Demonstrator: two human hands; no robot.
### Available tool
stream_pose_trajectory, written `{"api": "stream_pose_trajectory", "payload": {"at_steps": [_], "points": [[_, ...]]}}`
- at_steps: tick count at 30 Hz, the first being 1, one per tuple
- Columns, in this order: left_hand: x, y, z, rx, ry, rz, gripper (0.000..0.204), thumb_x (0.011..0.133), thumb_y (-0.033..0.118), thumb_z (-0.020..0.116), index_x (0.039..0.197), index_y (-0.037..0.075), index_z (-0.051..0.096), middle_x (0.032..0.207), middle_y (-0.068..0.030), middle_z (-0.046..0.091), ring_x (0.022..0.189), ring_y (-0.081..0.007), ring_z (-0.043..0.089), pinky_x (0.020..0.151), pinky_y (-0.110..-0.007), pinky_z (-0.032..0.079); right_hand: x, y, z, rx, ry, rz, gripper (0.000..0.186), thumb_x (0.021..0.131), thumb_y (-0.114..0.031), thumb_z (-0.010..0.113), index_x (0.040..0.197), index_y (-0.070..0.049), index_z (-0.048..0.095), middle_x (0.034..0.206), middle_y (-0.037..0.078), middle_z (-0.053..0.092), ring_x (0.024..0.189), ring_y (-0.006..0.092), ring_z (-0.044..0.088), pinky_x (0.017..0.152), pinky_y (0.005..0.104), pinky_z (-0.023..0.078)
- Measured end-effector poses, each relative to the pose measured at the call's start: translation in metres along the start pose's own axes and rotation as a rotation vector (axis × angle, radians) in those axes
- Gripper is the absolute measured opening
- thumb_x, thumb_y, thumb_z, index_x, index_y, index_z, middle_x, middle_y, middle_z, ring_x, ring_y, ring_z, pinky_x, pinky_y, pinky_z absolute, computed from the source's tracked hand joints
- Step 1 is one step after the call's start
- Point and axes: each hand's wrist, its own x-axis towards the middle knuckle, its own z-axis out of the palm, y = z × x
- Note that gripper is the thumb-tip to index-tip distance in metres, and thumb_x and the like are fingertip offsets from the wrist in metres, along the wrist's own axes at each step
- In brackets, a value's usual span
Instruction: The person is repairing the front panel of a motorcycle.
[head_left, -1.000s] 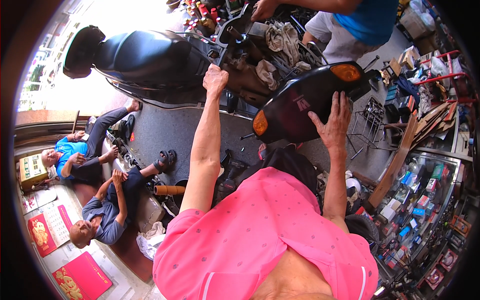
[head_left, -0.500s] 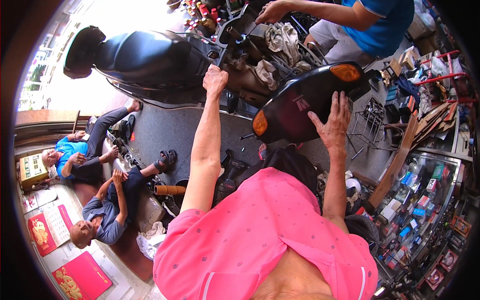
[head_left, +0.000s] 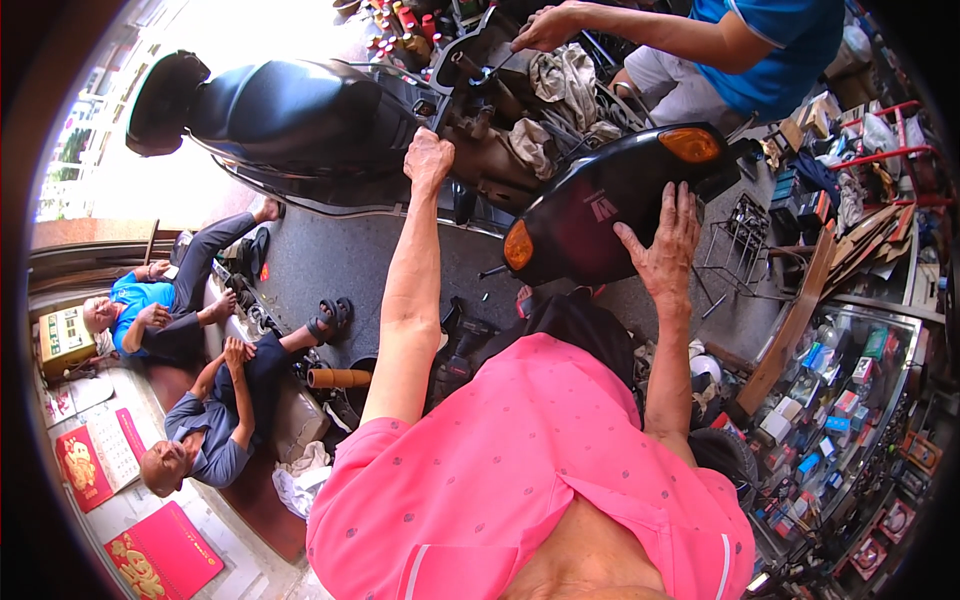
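A dark scooter stands across the space in front of me, its body opened up in the middle. My left hand (head_left: pixel 429 160) is closed at the edge of the scooter's body, just beside the black seat (head_left: pixel 300 105); what lies inside its fingers is hidden. My right hand (head_left: pixel 665 250) rests with fingers stretched out on the dark front panel (head_left: pixel 575 235), which has orange turn signals (head_left: pixel 690 145) at both ends. Pale rags (head_left: pixel 564 78) lie among the exposed parts. Across the scooter, a co-worker's hand (head_left: pixel 548 27) holds a thin metal tool against the opened part.
Two people sit on the left near a bench. Under my left arm lies a black power drill (head_left: pixel 468 345). A wire rack (head_left: pixel 738 235), wooden planks (head_left: pixel 790 325) and a glass display case (head_left: pixel 835 400) of small boxes crowd the right. Bottles (head_left: pixel 408 30) stand beyond the scooter.
The co-worker's body has shifted slightly to the right, with the hand still at the same spot. Both my hands have stayed nearly in place.
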Motion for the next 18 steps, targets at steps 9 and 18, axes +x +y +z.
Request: {"api": "stream_pose_trajectory", "payload": {"at_steps": [9, 18], "points": [[0.0004, 0.0006, 0.0002, 0.011, -0.012, -0.010, 0.031, 0.072, 0.019, 0.050, 0.095, 0.000, 0.058, 0.099, -0.0253, 0.062, 0.097, -0.0412, 0.059, 0.086, -0.045, 0.046, 0.0001, 0.0005, 0.0005, 0.002, -0.003, 0.001, 0.088, 0.076, -0.053, 0.063, 0.138, -0.002, 0.028, 0.142, 0.020, 0.028, 0.131, 0.0372, 0.026, 0.106, 0.0475, 0.022], [-0.0017, 0.0011, 0.0002, 0.015, -0.022, -0.001, 0.030, 0.074, 0.020, 0.050, 0.095, 0.001, 0.057, 0.099, -0.0244, 0.062, 0.097, -0.0411, 0.059, 0.086, -0.045, 0.047, -0.0005, 0.0008, 0.0014, 0.003, -0.009, 0.005, 0.088, 0.076, -0.054, 0.062, 0.139, -0.002, 0.028, 0.142, 0.021, 0.028, 0.131, 0.0368, 0.026, 0.106, 0.0473, 0.023]]}}
